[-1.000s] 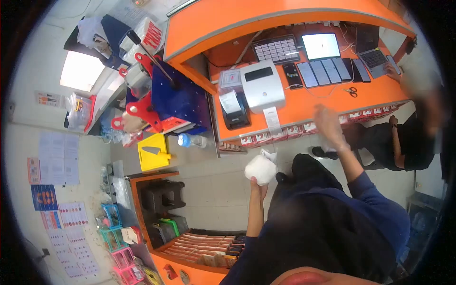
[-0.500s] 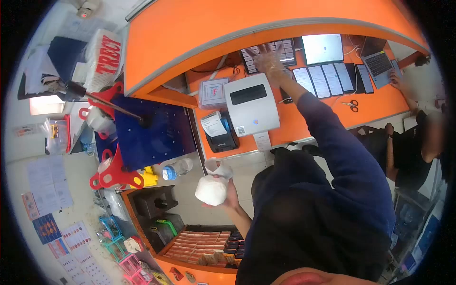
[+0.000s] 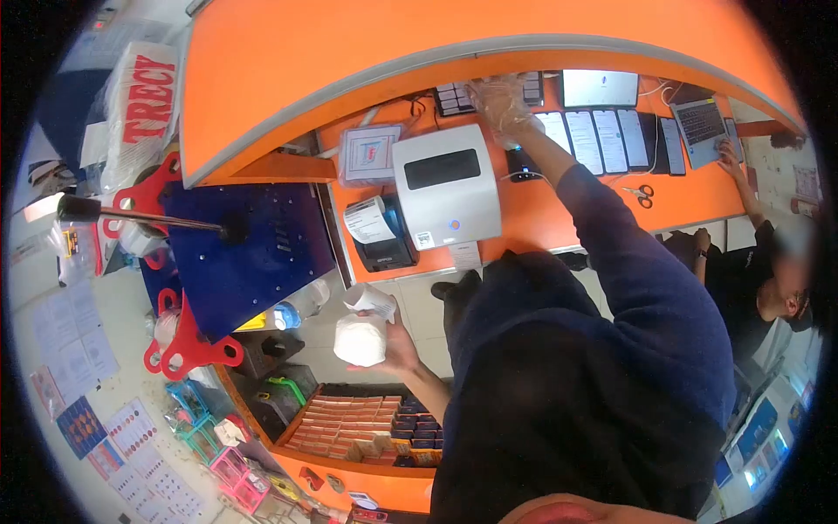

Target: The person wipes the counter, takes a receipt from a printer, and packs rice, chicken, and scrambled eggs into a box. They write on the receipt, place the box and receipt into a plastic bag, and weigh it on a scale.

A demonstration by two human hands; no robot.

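At the lower centre, my left hand (image 3: 401, 348) is wrapped round a white roll (image 3: 360, 341), with a curled white piece (image 3: 370, 299) just above it. My right hand (image 3: 504, 103) seems covered by a thin clear glove or film. It reaches over the dark tablet-like device (image 3: 452, 99) with a grid of light tiles, its fingers partly apart and nothing visible in them. Whether it touches the device cannot be made out. Below this hand is a white label printer (image 3: 448, 183). A smaller black printer (image 3: 384, 248) carries a printed label (image 3: 368, 221).
Several phones (image 3: 611, 140) lie in a row beside a lit tablet (image 3: 600, 89). Black scissors (image 3: 644, 196) rest near the counter's front edge. On the right, another person's hand (image 3: 728, 155) is at a laptop (image 3: 699, 127). An orange shelf (image 3: 489, 26) overhangs the counter. A blue metal plate (image 3: 253, 253) stands left.
The view has shifted, with the printers now further left. My right hand has moved right along the device, its fingers less widely spread. My left hand still holds the roll, with the curled piece above it.
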